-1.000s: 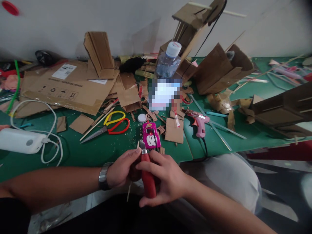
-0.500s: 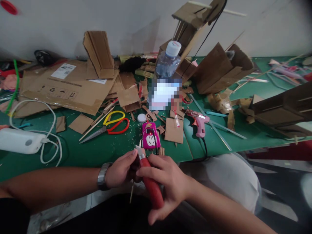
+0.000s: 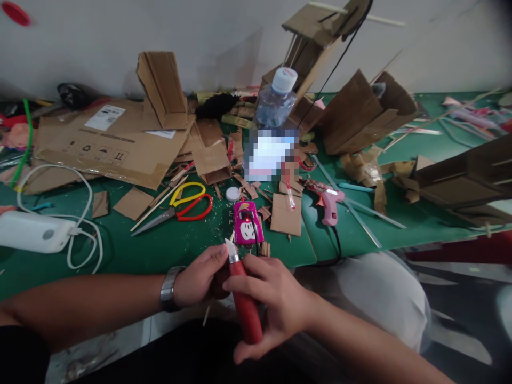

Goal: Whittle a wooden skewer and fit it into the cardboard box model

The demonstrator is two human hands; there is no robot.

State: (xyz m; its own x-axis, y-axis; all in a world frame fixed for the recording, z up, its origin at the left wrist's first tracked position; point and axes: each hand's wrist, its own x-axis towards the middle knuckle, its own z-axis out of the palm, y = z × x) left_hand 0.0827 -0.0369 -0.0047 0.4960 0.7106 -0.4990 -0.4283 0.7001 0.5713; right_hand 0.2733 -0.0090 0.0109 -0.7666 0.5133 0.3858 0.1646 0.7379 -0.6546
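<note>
My right hand [image 3: 280,296] is wrapped round the red handle of a carving knife [image 3: 247,314], its short blade pointing up and away from me. Closed just to its left is my left hand [image 3: 198,280], with a watch on the wrist. A thin wooden stick [image 3: 206,316] runs through the left fingers; its lower end shows beneath them, and a pale tip appears beyond the blade. The blade lies by the left thumb, against or very close to the stick; I cannot tell which. A pink power socket [image 3: 248,230] sits just past both hands.
Scissors [image 3: 176,210] lie left on the green table [image 3: 168,250], near a white power bank [image 3: 34,232]. A pink glue gun [image 3: 330,205] with a cord is at right. Behind are cardboard scraps, a plastic bottle [image 3: 276,104], a flattened box [image 3: 108,144] and cardboard structures [image 3: 360,112].
The stick's lower end has swung left and its angle is different. The knife has shifted slightly, its handle end moving left and its blade rotating a little. Both hands keep their grip.
</note>
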